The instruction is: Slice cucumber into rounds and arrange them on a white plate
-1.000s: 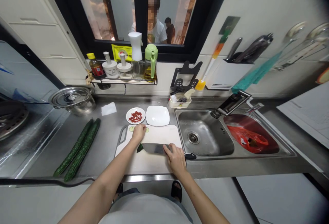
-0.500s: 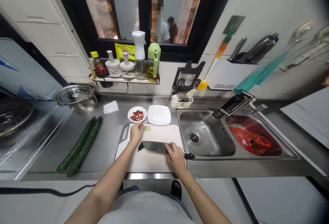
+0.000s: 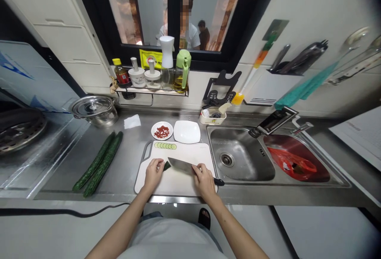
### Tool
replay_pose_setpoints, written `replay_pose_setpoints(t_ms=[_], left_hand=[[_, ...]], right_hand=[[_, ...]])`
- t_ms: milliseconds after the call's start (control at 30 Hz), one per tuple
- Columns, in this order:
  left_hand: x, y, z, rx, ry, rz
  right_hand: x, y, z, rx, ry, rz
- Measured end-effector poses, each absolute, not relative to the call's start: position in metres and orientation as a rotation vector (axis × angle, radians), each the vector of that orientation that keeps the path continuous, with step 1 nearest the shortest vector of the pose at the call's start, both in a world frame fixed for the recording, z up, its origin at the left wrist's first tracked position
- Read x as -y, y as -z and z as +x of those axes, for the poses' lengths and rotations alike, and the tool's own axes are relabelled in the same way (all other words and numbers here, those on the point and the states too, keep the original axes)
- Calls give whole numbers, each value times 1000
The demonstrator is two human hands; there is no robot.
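On the white cutting board (image 3: 184, 189) with a grey rim, my right hand (image 3: 204, 177) is closed on a knife (image 3: 180, 165), its blade pointing left and its black handle end showing at the right. My left hand (image 3: 154, 173) has its fingers together at the left end of a short dark green cucumber piece (image 3: 166, 166), close to the knife tip. A row of thin cucumber slices (image 3: 165, 145) lies along the board's top left. Behind the board are a small plate of red bits (image 3: 162, 131) and a white square dish (image 3: 187, 131).
Two whole cucumbers (image 3: 103, 164) lie left of the board. A lidded pot (image 3: 94, 110) and white paper (image 3: 132, 121) are behind them. The sink (image 3: 241, 154) and faucet (image 3: 272, 122) stand right. Bottles (image 3: 167, 62) line a wall shelf.
My left hand has moved from the slices toward me, down to the cucumber piece, uncovering the row. The knife tip has shifted slightly away from me. The view has shifted a little.
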State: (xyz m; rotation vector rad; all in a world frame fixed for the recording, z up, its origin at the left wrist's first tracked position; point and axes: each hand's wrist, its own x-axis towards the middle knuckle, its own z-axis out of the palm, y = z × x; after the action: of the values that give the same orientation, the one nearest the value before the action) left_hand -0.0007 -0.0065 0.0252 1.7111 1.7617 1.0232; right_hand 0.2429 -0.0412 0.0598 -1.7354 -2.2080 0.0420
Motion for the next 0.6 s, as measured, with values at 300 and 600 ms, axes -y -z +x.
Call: replay_pose_setpoints(t_ms=[300,600], left_hand=[[6,-17,10,-1628,-884,1891],[13,-5,3,-1611,-963,1816]], right_hand=[[37,-72,234,2149,-255,-1786],[37,-86,218,2191,-550,-1906]])
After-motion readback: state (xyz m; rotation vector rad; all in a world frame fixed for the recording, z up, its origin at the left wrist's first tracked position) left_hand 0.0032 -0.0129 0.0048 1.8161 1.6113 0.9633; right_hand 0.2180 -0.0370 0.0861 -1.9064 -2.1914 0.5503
